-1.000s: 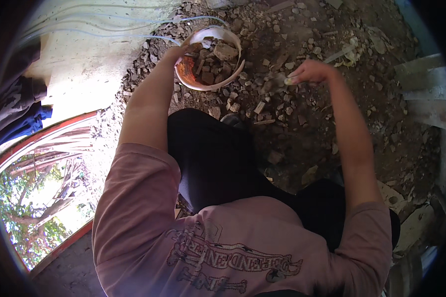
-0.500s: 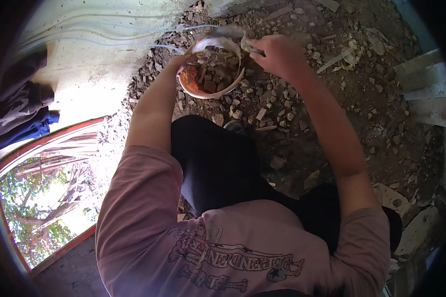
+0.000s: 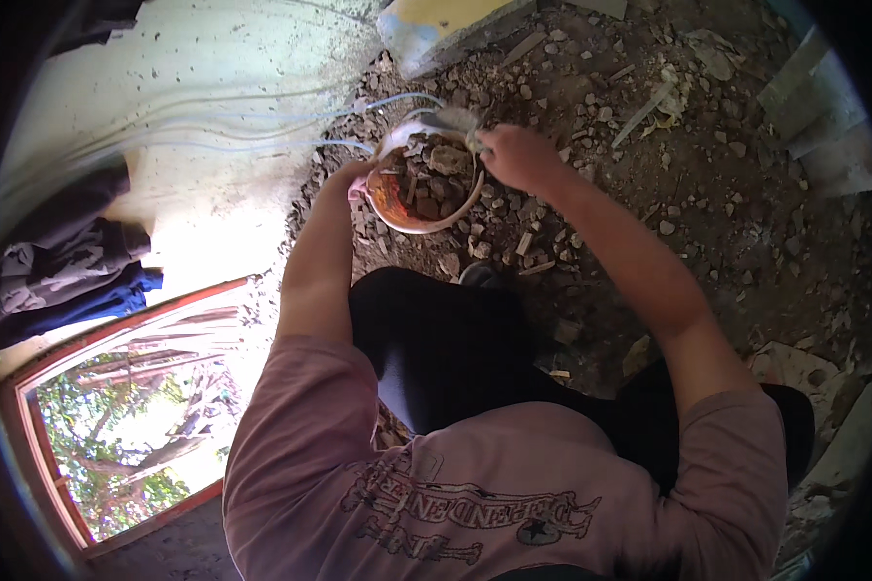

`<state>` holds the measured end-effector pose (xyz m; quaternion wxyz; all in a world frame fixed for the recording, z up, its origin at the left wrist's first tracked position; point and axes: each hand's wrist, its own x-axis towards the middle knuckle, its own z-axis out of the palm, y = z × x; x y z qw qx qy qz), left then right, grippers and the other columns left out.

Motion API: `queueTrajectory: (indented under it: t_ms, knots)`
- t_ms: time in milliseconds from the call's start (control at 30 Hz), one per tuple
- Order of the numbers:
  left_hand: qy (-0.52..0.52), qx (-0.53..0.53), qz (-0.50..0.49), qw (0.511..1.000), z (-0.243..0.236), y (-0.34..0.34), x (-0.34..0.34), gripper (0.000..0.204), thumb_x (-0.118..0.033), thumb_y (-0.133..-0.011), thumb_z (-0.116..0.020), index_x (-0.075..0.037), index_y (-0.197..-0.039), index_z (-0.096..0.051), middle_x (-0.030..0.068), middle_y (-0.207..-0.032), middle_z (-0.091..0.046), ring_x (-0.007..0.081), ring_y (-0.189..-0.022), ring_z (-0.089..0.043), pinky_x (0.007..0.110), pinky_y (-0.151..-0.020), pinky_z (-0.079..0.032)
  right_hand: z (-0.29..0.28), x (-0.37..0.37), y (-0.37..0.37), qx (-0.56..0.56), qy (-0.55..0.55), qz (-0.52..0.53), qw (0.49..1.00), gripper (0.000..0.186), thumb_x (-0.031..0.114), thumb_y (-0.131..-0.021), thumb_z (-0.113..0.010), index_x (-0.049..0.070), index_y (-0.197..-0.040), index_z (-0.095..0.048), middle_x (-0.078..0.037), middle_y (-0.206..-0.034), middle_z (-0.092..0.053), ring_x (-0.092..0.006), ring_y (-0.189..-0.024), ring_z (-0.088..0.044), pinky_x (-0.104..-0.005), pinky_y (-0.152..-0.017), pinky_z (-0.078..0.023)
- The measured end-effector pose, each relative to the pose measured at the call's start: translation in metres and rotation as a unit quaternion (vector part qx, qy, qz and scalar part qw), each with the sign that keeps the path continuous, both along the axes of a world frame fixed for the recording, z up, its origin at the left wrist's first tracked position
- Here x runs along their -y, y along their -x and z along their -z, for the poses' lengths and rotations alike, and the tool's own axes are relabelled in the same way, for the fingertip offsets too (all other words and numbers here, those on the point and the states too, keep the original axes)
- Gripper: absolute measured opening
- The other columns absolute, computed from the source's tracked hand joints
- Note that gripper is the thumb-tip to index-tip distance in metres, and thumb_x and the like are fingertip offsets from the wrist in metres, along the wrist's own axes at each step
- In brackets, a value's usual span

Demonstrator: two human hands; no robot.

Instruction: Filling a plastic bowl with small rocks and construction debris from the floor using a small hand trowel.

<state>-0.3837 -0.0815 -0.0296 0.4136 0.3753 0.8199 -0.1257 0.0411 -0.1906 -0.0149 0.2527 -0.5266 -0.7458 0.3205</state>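
Observation:
A round bucket [image 3: 389, 200], pale at the rim and stained orange inside, stands tilted on the rubble in front of me. Chunks of stone and broken brick [image 3: 441, 184] lie in it. My left hand [image 3: 359, 181] grips the bucket's left side by the rim, its fingers partly hidden. At the far right of the rim, my right hand [image 3: 519, 158] is closed round the end of a grey trowel-like tool [image 3: 455, 120]. That tool is blurred and reaches over the far rim, so its exact shape is hard to make out.
Loose stones and debris [image 3: 552, 208] cover the dirt floor around the bucket. Thin pale hoses [image 3: 344, 145] run from the left wall to the bucket's far side. Dark clothes [image 3: 73, 276] hang above a red-framed window [image 3: 145, 416]. A concrete block [image 3: 455, 34] stands beyond.
The whole view has shifted, so the scene sits lower and farther right. My right hand has moved slightly closer to the bucket with the tool. My left hand keeps its hold on the rim.

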Motion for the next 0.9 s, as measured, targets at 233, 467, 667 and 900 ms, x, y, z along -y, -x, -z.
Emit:
queueTrajectory:
  t_ms: [233,467,667,900]
  knots:
    - [-0.051,-0.125,0.371,0.919,-0.190,-0.146,-0.013,0.059,-0.052,-0.099,-0.047,-0.004,-0.130,-0.061,0.0203,-0.132,-0.061,0.0359,-0.126,-0.055,0.045,-0.106,-0.041,0.021,0.022,0.024,0.083,0.013,-0.082,0.993,0.036,0.014,-0.093,-0.052,0.004,-0.127,-0.056,-0.017,-0.111,-0.063,-0.0323,-0.095,-0.069,-0.0452,-0.076,-0.058]
    - [-0.291,-0.065,0.371,0.879,-0.255,-0.310,0.164,0.034,-0.034,-0.097,-0.052,-0.008,-0.115,-0.065,0.0162,-0.111,-0.069,0.0358,-0.106,-0.065,0.048,-0.093,-0.049,0.019,0.015,0.036,0.050,0.014,-0.101,0.994,0.035,0.014,-0.092,-0.053,0.005,-0.125,-0.058,-0.017,-0.110,-0.066,-0.0339,-0.096,-0.068,-0.0461,-0.078,-0.058]
    - [0.022,-0.055,0.469,0.881,-0.152,-0.197,0.144,0.039,-0.037,-0.100,-0.048,-0.006,-0.118,-0.064,0.0207,-0.107,-0.068,0.0379,-0.104,-0.065,0.049,-0.094,-0.049,0.050,-0.023,0.040,-0.070,0.086,-0.068,0.992,0.038,0.020,-0.083,-0.065,0.004,-0.117,-0.064,-0.020,-0.110,-0.066,-0.0377,-0.107,-0.064,-0.0460,-0.091,-0.053]
    - [-0.176,-0.208,0.254,0.928,-0.083,-0.101,0.181,0.057,-0.043,-0.098,-0.054,0.000,-0.135,-0.050,0.0277,-0.118,-0.062,0.0396,-0.111,-0.063,0.049,-0.094,-0.050,0.045,-0.049,0.071,-0.017,0.152,-0.025,0.988,0.052,0.025,-0.075,-0.074,0.001,-0.119,-0.063,-0.025,-0.122,-0.062,-0.0386,-0.115,-0.060,-0.0424,-0.096,-0.050]
